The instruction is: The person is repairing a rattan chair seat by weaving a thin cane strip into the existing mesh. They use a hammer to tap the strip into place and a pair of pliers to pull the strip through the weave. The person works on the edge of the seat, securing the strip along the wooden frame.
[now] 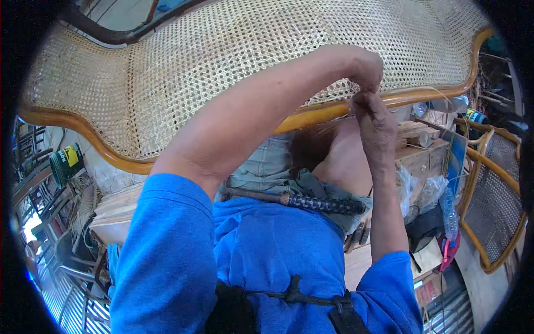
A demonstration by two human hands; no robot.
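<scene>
A woven cane panel [245,50] in a curved, varnished wooden frame [317,116] spans the view in front of me. My left hand [368,68] reaches across to the right over the panel, its wrist bent down and fingers closed near the frame's near rail. Just below, my right hand [376,116] is closed in a pinch, fingertips almost meeting the left's. Whatever lies between the fingers is hidden or too small to name. A thin pale strand [431,89] curves over the rail to their right. A tool with a black-wrapped handle [328,205] lies across my lap.
On the right stands a wooden-framed cane piece [489,206], with a clear plastic bottle [449,214] and plastic bags [431,192] nearby. A wooden bench [119,209] extends at left. Beyond it are a green can [67,160] and stacked frames.
</scene>
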